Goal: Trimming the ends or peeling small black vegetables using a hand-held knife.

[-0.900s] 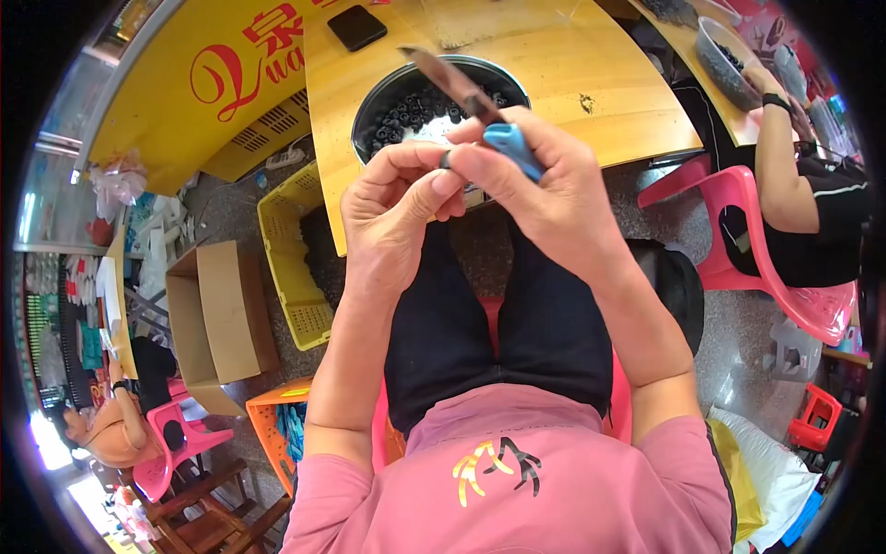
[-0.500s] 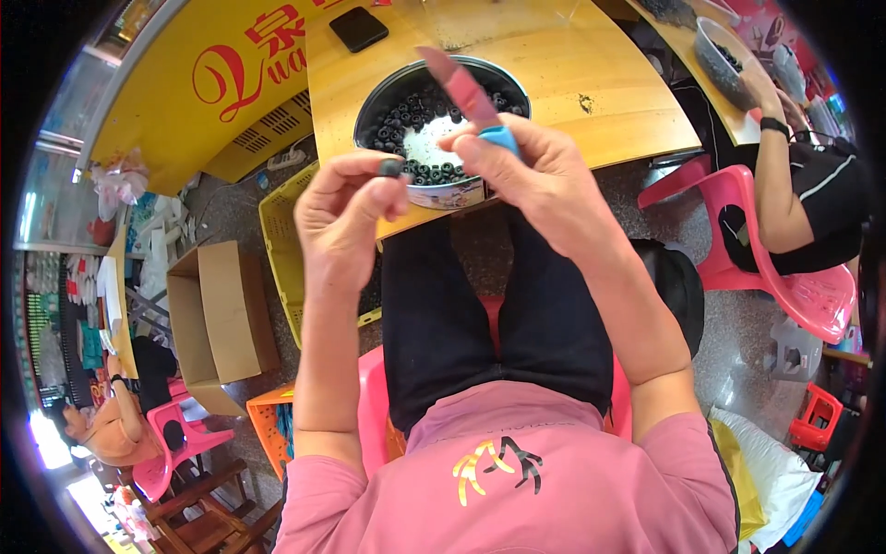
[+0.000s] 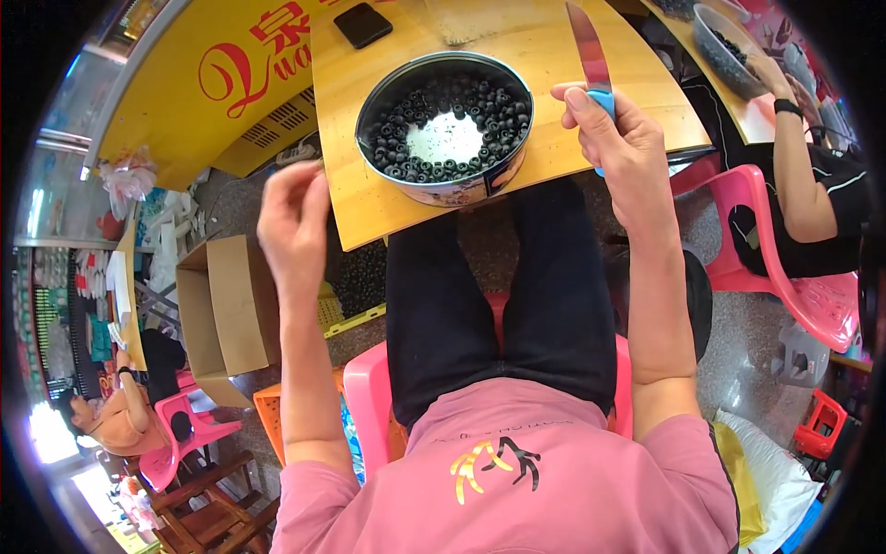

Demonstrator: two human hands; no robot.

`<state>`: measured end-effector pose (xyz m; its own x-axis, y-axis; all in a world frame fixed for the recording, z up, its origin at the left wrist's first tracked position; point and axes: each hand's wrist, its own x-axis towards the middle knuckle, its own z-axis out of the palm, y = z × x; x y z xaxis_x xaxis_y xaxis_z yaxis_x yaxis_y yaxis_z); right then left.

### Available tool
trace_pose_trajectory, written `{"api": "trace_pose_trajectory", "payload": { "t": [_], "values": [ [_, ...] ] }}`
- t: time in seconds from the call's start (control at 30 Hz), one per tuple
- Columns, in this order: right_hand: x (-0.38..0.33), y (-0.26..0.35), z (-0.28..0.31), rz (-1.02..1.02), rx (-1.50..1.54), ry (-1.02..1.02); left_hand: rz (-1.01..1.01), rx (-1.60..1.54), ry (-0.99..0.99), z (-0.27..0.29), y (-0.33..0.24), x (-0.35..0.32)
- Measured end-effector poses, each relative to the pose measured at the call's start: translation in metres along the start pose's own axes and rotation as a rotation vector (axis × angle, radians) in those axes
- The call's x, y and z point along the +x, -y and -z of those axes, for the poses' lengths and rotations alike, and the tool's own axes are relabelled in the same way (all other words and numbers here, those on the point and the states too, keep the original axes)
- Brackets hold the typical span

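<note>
My right hand [image 3: 626,148] grips a knife [image 3: 591,51] by its blue handle, blade pointing up and away, over the table's right side. My left hand [image 3: 293,217] is off the table's left edge, fingers curled together and slightly blurred; anything between them is hidden. Between the hands stands a round metal tin [image 3: 445,192] at the table's near edge. Inside it, small black round pieces [image 3: 503,120], several with a pale hole in the middle, ring a bare white patch of the bottom.
The wooden table [image 3: 591,120] holds a black phone [image 3: 363,26] at its back left. Below its left edge sits a yellow crate [image 3: 355,319] with dark pieces, beside a cardboard box [image 3: 226,305]. At right, a person in black [image 3: 808,198] reaches into a grey bowl [image 3: 720,55].
My hands have moved apart from above the tin. The left, which held a small dark piece, has gone left past the table edge; the right has carried the knife to the right.
</note>
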<state>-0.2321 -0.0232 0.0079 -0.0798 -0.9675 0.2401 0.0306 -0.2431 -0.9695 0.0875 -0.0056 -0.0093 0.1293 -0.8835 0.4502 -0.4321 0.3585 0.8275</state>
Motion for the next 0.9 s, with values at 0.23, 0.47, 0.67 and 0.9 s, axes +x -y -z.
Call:
{"api": "trace_pose_trajectory", "payload": {
  "t": [0.23,0.47,0.67,0.9],
  "values": [
    [-0.003,0.0,-0.004,0.042,-0.034,0.011,-0.442,0.321,0.576,-0.114,-0.012,0.07],
    [-0.003,0.005,-0.002,0.064,-0.082,0.018,-0.405,0.561,0.767,-0.149,0.007,0.093],
    [-0.001,-0.001,-0.005,0.065,-0.04,0.055,-0.45,0.596,0.84,-0.144,0.011,0.091],
    [-0.002,-0.004,-0.006,0.045,-0.058,0.072,-0.468,0.452,0.721,-0.133,0.005,0.087]
  ]
}}
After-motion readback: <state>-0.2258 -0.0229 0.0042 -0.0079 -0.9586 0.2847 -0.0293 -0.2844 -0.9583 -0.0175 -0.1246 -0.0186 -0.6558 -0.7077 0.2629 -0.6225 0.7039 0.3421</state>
